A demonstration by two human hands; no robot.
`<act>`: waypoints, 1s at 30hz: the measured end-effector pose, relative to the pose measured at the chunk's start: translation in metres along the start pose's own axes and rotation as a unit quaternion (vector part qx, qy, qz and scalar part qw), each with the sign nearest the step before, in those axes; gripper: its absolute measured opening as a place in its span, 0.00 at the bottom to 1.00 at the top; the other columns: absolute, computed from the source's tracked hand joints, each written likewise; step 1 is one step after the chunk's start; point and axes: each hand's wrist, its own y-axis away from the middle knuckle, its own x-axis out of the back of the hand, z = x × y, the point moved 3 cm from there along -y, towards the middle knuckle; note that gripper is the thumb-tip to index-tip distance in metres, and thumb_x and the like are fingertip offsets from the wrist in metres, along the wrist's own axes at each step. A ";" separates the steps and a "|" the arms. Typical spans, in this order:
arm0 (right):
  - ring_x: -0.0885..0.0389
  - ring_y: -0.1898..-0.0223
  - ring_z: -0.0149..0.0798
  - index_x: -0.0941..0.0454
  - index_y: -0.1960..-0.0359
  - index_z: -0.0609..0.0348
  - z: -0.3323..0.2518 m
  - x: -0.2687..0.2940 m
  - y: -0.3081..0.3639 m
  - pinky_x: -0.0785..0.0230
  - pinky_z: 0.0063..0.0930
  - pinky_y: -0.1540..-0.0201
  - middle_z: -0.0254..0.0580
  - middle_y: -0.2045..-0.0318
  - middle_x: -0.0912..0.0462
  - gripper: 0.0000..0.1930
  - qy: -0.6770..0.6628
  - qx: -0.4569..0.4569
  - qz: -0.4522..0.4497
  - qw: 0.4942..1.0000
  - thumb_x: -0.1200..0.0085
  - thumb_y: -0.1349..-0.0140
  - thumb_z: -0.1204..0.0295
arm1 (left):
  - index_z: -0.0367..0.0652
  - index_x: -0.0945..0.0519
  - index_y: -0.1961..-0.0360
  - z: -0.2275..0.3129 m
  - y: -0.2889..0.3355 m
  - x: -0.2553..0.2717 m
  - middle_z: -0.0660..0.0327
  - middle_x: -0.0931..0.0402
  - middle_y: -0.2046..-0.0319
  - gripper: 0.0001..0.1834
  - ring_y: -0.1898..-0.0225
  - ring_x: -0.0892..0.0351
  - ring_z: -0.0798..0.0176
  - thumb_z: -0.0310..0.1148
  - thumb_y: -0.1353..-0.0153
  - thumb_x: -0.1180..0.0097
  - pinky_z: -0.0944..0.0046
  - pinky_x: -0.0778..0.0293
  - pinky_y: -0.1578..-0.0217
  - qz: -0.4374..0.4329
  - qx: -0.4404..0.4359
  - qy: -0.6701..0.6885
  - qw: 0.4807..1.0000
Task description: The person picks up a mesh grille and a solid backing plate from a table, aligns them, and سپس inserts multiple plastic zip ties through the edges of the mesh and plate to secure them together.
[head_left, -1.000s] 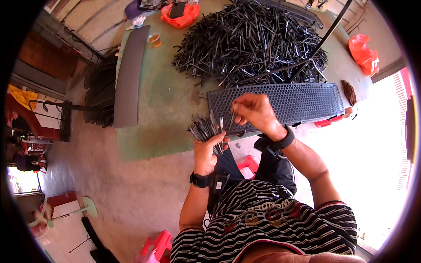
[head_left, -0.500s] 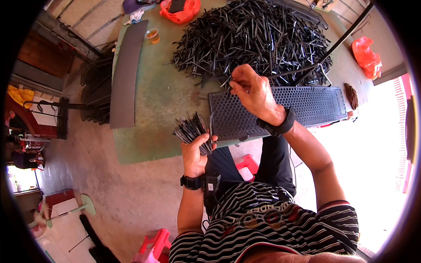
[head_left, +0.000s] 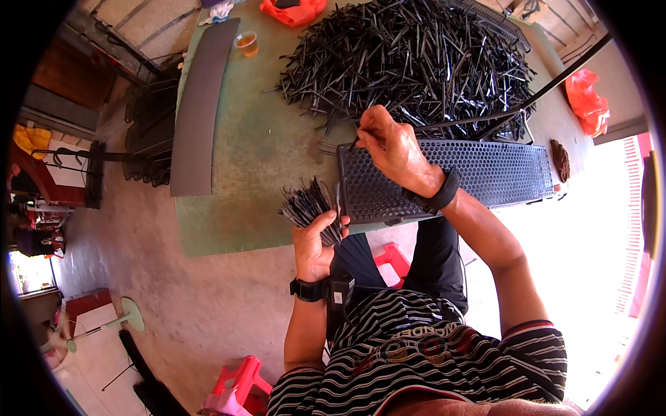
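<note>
My left hand [head_left: 313, 244] is wrapped round an upright bundle of thin black strips [head_left: 304, 206], their ends fanning out above the thumb, just off the table's front edge. Higher and to the right, my right hand [head_left: 401, 158] is closed in a pinch over the left end of a black perforated tray [head_left: 479, 173]. A short dark strip [head_left: 354, 143] shows at its fingertips; the fingers hide most of it. Behind the tray, a large heap of loose black strips [head_left: 409, 69] covers the back of the table.
The green table [head_left: 250, 145] carries a long grey board [head_left: 201, 114] along its left side and a plastic cup of amber liquid [head_left: 246, 44]. A black rod [head_left: 565, 73] slants across the right. Red plastic bags [head_left: 587, 102] and a brown bundle [head_left: 559, 161] lie rightward. Red stools [head_left: 239, 381] stand below.
My right hand has shifted slightly left and down, its fingertips now at the tray's left corner with a dark strip showing. The left hand keeps its bundle. The whole view has shifted a little.
</note>
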 end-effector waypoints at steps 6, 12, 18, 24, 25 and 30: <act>0.24 0.75 0.55 0.36 0.66 0.65 -0.002 -0.003 -0.002 0.33 0.34 0.75 0.54 0.78 0.25 0.09 0.008 0.002 -0.021 1.000 0.52 0.48 0.82 | 0.34 0.24 0.73 0.001 0.002 0.002 0.55 0.23 0.76 0.04 0.76 0.21 0.56 0.20 0.53 0.43 0.61 0.26 0.80 0.004 0.008 0.008 1.000; 0.26 0.75 0.58 0.36 0.68 0.65 -0.010 -0.006 -0.003 0.34 0.38 0.76 0.55 0.79 0.27 0.07 0.083 0.054 -0.064 0.993 0.52 0.49 0.82 | 0.34 0.24 0.73 0.002 0.003 0.002 0.55 0.23 0.75 0.04 0.76 0.21 0.57 0.21 0.52 0.43 0.61 0.26 0.80 -0.001 0.004 0.013 1.000; 0.26 0.73 0.56 0.34 0.73 0.64 0.000 -0.014 -0.007 0.34 0.40 0.74 0.53 0.80 0.28 0.05 0.165 0.106 -0.119 0.973 0.51 0.52 0.81 | 0.33 0.23 0.72 0.001 0.004 0.003 0.55 0.23 0.75 0.05 0.76 0.21 0.57 0.21 0.52 0.43 0.61 0.26 0.80 0.000 0.010 0.015 1.000; 0.26 0.75 0.55 0.29 0.76 0.61 -0.004 -0.014 -0.005 0.33 0.40 0.75 0.52 0.80 0.26 0.04 0.166 0.073 -0.095 0.979 0.47 0.53 0.76 | 0.33 0.23 0.71 0.004 0.009 0.002 0.55 0.23 0.74 0.06 0.76 0.21 0.57 0.20 0.52 0.43 0.62 0.26 0.80 0.006 0.003 0.020 1.000; 0.26 0.76 0.55 0.28 0.76 0.61 -0.009 -0.012 -0.003 0.33 0.40 0.75 0.52 0.80 0.25 0.04 0.155 0.060 -0.073 0.983 0.47 0.53 0.76 | 0.33 0.23 0.71 0.004 0.009 0.003 0.55 0.22 0.74 0.06 0.76 0.21 0.57 0.20 0.53 0.43 0.62 0.26 0.80 0.010 0.001 0.019 1.000; 0.24 0.83 0.25 0.25 0.70 0.69 -0.020 -0.023 0.029 0.32 0.15 0.83 0.36 0.82 0.22 0.08 -0.161 -0.293 -0.265 0.904 0.46 0.45 0.74 | 0.35 0.24 0.65 0.000 0.012 -0.008 0.56 0.22 0.71 0.10 0.73 0.21 0.58 0.22 0.51 0.44 0.62 0.25 0.78 -0.050 0.006 0.001 0.999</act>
